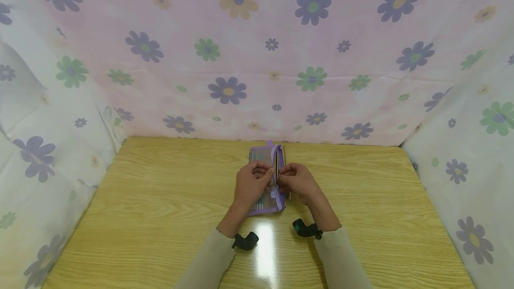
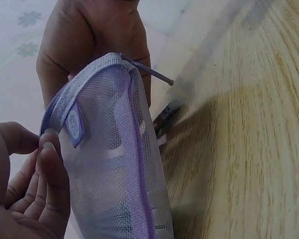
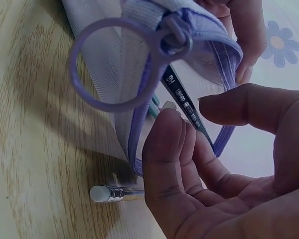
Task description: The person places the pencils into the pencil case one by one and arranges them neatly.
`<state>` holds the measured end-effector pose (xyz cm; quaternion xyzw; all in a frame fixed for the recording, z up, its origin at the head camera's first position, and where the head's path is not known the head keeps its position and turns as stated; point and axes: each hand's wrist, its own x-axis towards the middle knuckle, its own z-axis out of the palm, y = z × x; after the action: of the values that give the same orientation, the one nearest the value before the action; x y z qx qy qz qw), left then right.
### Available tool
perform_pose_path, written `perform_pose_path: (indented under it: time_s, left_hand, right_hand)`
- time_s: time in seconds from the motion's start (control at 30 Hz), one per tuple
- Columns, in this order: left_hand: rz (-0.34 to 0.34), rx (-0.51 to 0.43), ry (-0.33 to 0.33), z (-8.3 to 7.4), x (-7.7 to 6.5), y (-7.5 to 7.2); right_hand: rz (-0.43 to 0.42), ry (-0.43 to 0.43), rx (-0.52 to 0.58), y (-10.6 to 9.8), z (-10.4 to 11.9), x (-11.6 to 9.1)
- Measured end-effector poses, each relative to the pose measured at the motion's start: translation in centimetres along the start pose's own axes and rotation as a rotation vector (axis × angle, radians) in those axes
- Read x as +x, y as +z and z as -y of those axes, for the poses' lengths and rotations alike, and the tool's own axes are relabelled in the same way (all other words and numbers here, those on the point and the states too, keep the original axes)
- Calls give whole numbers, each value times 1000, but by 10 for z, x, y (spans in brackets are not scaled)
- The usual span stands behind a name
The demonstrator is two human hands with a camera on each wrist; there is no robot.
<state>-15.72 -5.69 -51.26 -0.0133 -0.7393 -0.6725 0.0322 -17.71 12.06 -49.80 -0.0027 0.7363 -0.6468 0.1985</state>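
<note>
A purple-trimmed mesh zip pouch (image 1: 260, 154) lies on the table between both hands, its zipper side parted toward the right. My left hand (image 1: 253, 184) pinches the opening's zipper edge between thumb and fingertips. At the opening, my right hand (image 1: 299, 182) curls its fingers about a dark lettered pencil (image 3: 182, 97), which reaches into the pouch. Through the mesh, several slim items show, too blurred to name. A round purple zipper pull (image 3: 79, 64) hangs from the zipper's end. Just right of the pouch lies another pencil with a white eraser tip (image 3: 100, 193).
The wood-grain table (image 1: 160, 217) ends at a flower-printed curtain (image 1: 257, 70) at the back, with similar cloth at both sides. A black wrist camera (image 1: 246, 241) sits by the left wrist, another black camera (image 1: 304, 228) by the right.
</note>
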Motion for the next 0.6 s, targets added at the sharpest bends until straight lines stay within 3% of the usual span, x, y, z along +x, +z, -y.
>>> perform_pose_path:
  time_s: [0.4,0.5,0.6]
  left_hand:
    - [2,-19,-7,-1,0,0]
    - [2,-24,-11,-1,0,0]
    - [2,-25,-18,-1,-1,0]
  right_hand:
    - [-16,-7,-36,0,1,-1]
    - [-52,-10,-56,-1,1,-1]
    - [-118,-31,-149,-2,0,0]
